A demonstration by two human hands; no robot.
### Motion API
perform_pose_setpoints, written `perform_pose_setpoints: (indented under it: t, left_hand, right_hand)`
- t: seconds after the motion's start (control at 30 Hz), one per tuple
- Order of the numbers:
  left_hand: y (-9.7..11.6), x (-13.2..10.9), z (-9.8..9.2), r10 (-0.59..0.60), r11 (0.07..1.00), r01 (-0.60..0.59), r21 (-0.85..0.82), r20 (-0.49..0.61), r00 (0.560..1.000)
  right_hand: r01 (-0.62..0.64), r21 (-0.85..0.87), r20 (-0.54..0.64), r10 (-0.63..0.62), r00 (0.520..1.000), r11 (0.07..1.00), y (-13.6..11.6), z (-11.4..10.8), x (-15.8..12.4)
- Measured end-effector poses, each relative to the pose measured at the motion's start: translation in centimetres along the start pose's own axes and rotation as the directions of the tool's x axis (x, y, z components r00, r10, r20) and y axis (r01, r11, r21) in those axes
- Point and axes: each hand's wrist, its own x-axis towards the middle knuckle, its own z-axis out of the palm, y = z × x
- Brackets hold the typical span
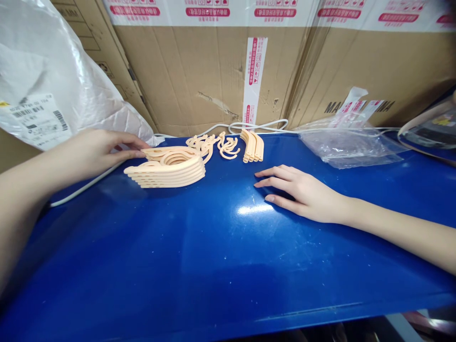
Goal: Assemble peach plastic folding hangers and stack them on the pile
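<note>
A neat stack of peach-coloured plastic hanger pieces [167, 173] lies on the blue table [213, 266], left of the middle. My left hand [103, 149] reaches to its back left end, with thumb and fingertips closing on the tip of a hanger piece at the far side. Right of the stack are a loose heap of peach hooks [228, 146] and a small bundle of curved peach tubes [252, 146]. My right hand [302, 192] rests on the table in front of the tubes, fingers apart and holding nothing.
Cardboard boxes [199, 76] stand along the back edge. A white plastic-wrapped package [81, 80] leans at the left. A white cable [92, 183] runs behind the pieces. At the back right lie a crumpled clear bag [349, 145] and a dark rounded object [434, 126].
</note>
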Motion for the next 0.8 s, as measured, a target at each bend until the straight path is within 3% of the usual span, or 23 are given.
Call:
perform_pose_setpoints:
  t: [0.17,0.47,0.8]
  left_hand:
    - [0.7,0.0,-0.3,-0.032,0.999,0.032,-0.008,0.028,0.999]
    - [-1.2,0.0,-0.5,0.073,0.997,-0.073,0.025,-0.024,0.997]
    - [0.6,-0.4,0.4,0.089,0.995,-0.084,0.060,-0.095,0.992]
  right_hand:
    - [-0.004,-0.011,0.013,0.004,1.000,1.000,0.0,0.0,0.0]
    - [-0.003,-0.015,0.021,0.004,1.000,1.000,0.0,0.0,0.0]
    - [-0.002,-0.020,0.019,0.003,1.000,1.000,0.1,0.0,0.0]
